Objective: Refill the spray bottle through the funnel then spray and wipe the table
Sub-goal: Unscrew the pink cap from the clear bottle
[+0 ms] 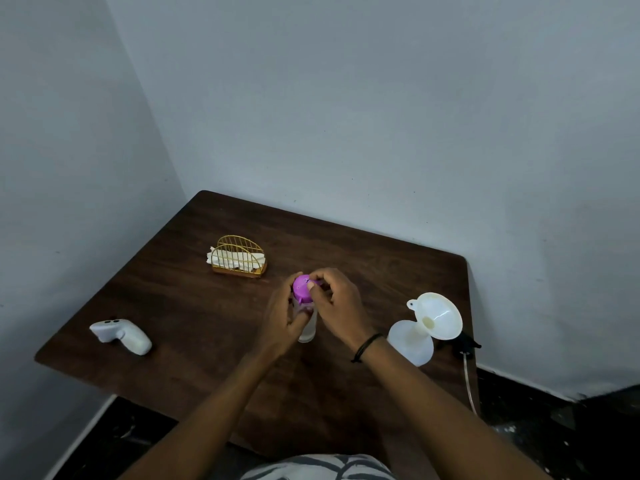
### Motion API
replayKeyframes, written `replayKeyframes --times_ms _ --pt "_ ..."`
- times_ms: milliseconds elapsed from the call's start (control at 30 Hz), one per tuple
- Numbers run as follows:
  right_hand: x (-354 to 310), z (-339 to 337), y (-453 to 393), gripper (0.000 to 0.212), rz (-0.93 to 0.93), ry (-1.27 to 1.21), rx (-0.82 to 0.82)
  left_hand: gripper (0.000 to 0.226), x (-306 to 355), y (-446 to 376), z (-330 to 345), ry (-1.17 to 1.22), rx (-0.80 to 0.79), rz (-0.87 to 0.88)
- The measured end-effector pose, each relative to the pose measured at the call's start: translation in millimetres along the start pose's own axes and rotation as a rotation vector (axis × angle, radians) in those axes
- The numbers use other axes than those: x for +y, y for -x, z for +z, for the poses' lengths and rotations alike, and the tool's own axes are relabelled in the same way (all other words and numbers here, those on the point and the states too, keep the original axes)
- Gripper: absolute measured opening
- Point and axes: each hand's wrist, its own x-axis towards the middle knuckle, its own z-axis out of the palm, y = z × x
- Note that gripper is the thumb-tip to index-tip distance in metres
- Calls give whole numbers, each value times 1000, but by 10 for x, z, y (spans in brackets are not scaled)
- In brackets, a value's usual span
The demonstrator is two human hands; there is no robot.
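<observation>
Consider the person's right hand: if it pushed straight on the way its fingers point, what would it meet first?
The right hand points up-left, its fingertips already on the round purple plastic cap. Beyond that, probably the gold wire napkin holder, though depth is uncertain.

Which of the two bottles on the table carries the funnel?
The white bottle at the right, with the funnel in its neck; the purple-capped bottle, held in both hands, has none.

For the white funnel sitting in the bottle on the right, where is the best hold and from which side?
Probably the funnel's wide rim, pinched from above on the near side. The cone tilts toward the camera and its narrow stem sits down in the white bottle, so the stem offers no hold. The small tab at the rim's left edge is another option. Both hands are busy on the purple-capped bottle, so either must let go first.
</observation>
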Motion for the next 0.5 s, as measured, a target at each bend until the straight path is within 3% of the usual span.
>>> replayKeyframes --times_ms 67,133,200,267,333,500 --pt "-10 9 -5 22 -9 49 -21 59 -73 -19 1 -20 -56 -48" --pt "-27 37 -7 40 8 116 -53 37 -67 -29 110 -57 -66 -171" --pt "-38 74 -17 53 22 179 -51 33 -63 -65 164 -96 140 -258" --pt "-41 92 -36 57 39 202 -28 42 -96 -88 171 -164 205 -161" --pt "-35 109 -63 54 57 203 -25 47 -74 -77 134 -122 38 -47" --pt "-49 71 -100 51 36 140 -94 51 -109 -88 85 -30 66 2"
